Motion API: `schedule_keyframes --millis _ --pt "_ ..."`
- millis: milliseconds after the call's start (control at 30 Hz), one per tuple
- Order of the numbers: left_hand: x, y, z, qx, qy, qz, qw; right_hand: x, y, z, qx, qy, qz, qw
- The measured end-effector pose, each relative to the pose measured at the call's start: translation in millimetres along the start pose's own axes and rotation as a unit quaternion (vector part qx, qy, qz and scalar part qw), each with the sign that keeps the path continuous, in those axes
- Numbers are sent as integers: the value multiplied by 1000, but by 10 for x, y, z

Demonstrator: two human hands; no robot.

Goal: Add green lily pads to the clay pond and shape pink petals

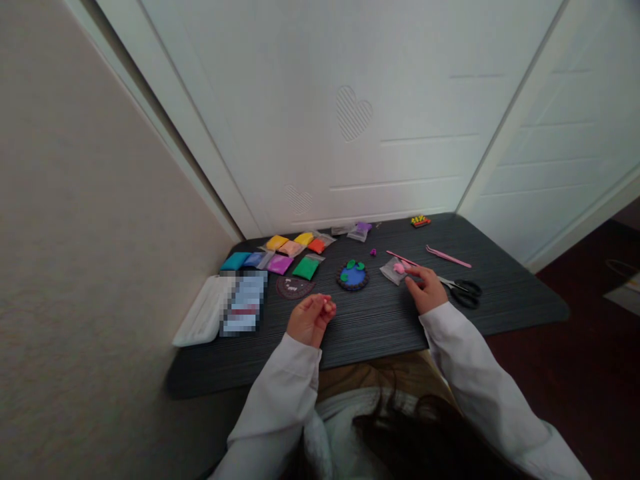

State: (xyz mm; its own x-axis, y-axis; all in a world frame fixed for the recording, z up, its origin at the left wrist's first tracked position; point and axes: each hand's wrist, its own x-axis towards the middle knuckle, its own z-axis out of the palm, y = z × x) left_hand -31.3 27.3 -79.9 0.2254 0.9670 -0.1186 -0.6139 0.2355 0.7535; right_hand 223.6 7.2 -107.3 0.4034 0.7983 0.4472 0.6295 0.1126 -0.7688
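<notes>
My left hand (311,320) is above the front of the dark table, its thumb and fingers pinched together on what looks like a small pink piece of clay (327,304), mostly hidden by the fingertips. To the right, my right hand (425,289) has thumb and index finger apart beside a lump of pink clay (399,268) on a clear plastic bag (391,273); whether they touch it I cannot tell. Between the hands and farther back sits a round clay piece (353,275), blue in the middle with green leaf shapes and a dark beaded rim.
Black-handled scissors (465,292) lie right of my right hand, pink tweezers (449,257) behind them. Several bags of coloured clay, a green one (307,267) nearest, cover the back left. A white tray (204,313) stands at the left edge. A white panel rises behind the table (370,333).
</notes>
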Motion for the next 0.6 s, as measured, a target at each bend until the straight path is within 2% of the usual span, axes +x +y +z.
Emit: schedule_keyframes --millis 333,600 --pt "-11 73 18 -46 -9 22 999 7 4 -11 0 -6 1 1000" --pt "11 63 0 -31 6 -10 999 2 -16 -15 -1 -4 0 1000"
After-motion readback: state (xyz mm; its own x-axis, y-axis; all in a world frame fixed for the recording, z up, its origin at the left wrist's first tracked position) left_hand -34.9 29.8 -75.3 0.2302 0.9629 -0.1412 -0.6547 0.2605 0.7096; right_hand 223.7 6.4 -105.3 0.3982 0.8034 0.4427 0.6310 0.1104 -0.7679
